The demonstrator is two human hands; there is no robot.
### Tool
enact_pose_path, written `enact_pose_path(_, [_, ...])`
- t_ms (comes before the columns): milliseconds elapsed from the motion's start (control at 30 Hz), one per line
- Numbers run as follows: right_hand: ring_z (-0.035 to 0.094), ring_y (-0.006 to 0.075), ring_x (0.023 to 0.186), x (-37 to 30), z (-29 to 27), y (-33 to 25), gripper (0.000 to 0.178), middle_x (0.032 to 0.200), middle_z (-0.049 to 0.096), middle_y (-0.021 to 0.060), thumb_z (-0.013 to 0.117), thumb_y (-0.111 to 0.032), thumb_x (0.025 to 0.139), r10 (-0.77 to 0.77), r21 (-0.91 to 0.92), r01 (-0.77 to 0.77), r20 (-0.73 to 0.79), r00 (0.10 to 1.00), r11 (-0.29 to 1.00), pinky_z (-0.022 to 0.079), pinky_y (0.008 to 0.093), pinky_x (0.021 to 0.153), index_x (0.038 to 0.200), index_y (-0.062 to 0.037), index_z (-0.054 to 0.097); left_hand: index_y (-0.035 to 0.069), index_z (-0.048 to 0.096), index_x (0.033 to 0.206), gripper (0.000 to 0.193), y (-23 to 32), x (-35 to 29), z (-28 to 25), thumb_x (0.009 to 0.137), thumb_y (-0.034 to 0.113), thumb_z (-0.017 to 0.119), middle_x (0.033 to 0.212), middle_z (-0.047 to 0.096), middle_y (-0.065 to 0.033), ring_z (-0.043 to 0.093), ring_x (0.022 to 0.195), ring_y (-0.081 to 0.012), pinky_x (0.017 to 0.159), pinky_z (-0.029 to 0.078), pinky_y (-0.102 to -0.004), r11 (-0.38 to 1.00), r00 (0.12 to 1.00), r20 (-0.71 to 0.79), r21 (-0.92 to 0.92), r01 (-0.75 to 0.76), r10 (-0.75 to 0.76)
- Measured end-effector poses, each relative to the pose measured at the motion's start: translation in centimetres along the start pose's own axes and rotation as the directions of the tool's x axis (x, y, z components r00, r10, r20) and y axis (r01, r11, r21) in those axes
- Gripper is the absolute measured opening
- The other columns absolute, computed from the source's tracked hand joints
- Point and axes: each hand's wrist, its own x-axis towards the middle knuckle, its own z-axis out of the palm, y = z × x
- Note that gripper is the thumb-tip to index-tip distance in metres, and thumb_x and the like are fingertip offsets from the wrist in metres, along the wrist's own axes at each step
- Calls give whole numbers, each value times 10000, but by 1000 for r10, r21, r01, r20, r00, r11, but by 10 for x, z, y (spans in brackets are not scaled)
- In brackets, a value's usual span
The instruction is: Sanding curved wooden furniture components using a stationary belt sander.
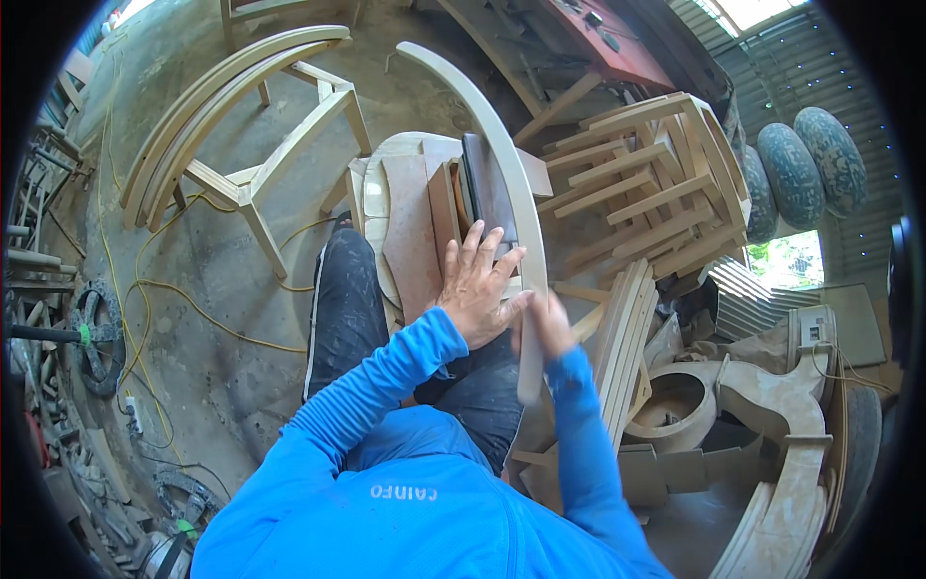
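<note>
A long, pale curved wooden rail stands out from my lap, arching up and to the left at its far end. My left hand lies beside it with fingers spread, the thumb against the rail's edge. Under those fingertips is a dark flat-faced block next to a brown wooden board. My right hand, blurred by motion, wraps round the near part of the rail from the right; its fingers are partly hidden. Behind the block sits a pale rounded wooden top with a curved thin panel on it.
A wooden frame with curved rails stands at the far left. Stacked wooden frames and long wooden strips are on the right. A yellow cord crosses the floor. A large cast machine stands at the lower right.
</note>
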Motion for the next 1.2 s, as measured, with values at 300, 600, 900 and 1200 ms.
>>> enact_pose_path(300, [624,203,533,-347,-57,182,289,686,608,81,688,-283,976,296,223,-229,-346,890,948,513,336,482,1091,-62,541,188,371,1565,1007,37,53,25,775,700,731,1619,273,-237,120,1553,-453,1197,109,-719,910,889,332,159,-382,316])
enact_pose_path(600, [641,109,693,-472,-115,127,324,789,692,37,849,-136,739,78,-301,-337,-633,770,892,535,299,627,985,7,694,225,504,1461,977,102,82,36,627,515,922,1448,523,-135,369,1476,-359,1180,205,-714,711,691,302,58,-701,657])
enact_pose_path(900, [688,229,692,-401,-127,-41,325,780,702,147,816,-98,740,-263,-737,-296,-538,801,607,541,362,673,997,16,654,143,695,980,424,36,179,12,608,213,886,969,710,-60,680,982,-288,945,511,-435,779,745,-240,103,-618,623])
enact_pose_path(1200, [658,363,1034,-490,-137,-228,492,1122,694,211,855,-238,811,-520,-844,-500,-520,677,193,509,458,908,1198,14,685,135,685,887,330,106,152,-17,665,311,854,868,696,-67,690,864,-295,792,529,-454,833,806,-341,-105,-544,484])
